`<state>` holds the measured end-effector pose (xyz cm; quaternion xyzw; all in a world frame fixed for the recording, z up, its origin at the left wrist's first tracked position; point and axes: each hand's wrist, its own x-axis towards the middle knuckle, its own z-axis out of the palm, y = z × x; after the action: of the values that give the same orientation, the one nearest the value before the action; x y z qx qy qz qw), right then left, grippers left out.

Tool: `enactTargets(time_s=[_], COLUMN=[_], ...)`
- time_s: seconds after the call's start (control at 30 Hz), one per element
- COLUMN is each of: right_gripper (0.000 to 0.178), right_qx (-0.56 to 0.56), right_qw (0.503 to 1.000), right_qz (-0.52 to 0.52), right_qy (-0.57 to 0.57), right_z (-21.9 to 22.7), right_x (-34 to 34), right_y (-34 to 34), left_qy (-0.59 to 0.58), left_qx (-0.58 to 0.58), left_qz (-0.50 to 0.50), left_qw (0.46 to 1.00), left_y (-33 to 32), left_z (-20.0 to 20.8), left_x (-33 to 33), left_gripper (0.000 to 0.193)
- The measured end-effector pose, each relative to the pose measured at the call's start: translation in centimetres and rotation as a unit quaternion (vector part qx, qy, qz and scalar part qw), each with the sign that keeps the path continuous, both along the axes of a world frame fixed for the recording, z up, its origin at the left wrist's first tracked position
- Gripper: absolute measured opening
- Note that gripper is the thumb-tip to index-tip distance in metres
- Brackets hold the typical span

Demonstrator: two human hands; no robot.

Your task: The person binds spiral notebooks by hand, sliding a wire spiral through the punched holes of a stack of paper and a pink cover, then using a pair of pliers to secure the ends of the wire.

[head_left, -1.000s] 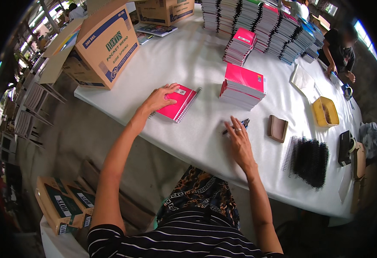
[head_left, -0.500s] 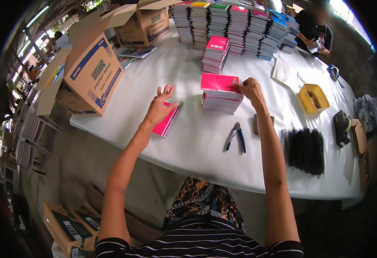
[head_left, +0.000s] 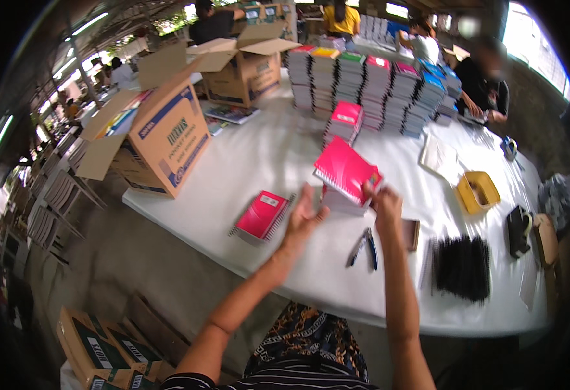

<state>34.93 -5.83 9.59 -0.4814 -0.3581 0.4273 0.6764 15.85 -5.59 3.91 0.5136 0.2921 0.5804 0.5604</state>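
right hand (head_left: 385, 203): grip closed on pink notebook (head_left: 346, 170), tilted above the small pile (head_left: 342, 200) on the counter (head_left: 278, 156) | left hand (head_left: 303, 218): grip open, empty, just left of pile | pliers (head_left: 365, 246) nearer right hand

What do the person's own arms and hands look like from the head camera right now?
Both forearms are bare from the lower edge up to the hands, with no gloves, watch or bands visible. The left hand and right hand are uncovered. At the bottom edge, a dark top with thin white stripes shows.
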Motion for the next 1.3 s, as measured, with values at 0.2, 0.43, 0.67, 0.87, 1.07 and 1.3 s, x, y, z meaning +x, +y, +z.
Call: enactTargets(time_s=[0.2,0.43,0.67,0.87,1.07,1.3], right_gripper=[0.026,0.041,0.026,0.025,0.028,0.012], right_qx=[0.013,0.040,-0.013,-0.064,-0.011,0.001], right_qw=[0.993,0.976,0.951,0.972,0.972,0.952], right_qz=[0.064,0.083,0.220,0.197,0.139,0.112], right_qy=[0.099,-0.198,-0.215,-0.112,-0.189,-0.283], right_z=[-8.2,-8.7,-7.4,-7.9,-8.5,-6.5], right_x=[-6.3,1.6,-0.1,-2.7,-3.5,-2.9], right_y=[-7.1,-10.7,-10.4,-11.2,-10.8,-11.3], left_qy=[-0.028,0.521,0.655,0.115,0.055,0.135], left_qx=[-0.073,0.183,0.205,-0.070,0.040,0.003], left_qz=[0.021,-0.095,-0.183,-0.195,-0.122,-0.167], left_qw=[0.997,0.828,0.704,0.972,0.990,0.977], left_y=[-3.6,-3.3,-4.6,-4.1,-5.7,-6.4], left_z=[1.1,5.8,2.7,-2.0,-3.6,-1.8], left_x=[2.9,-2.5,-1.4,-5.5,-3.2,-3.9], left_gripper=[0.038,0.037,0.059,0.096,0.090,0.088])
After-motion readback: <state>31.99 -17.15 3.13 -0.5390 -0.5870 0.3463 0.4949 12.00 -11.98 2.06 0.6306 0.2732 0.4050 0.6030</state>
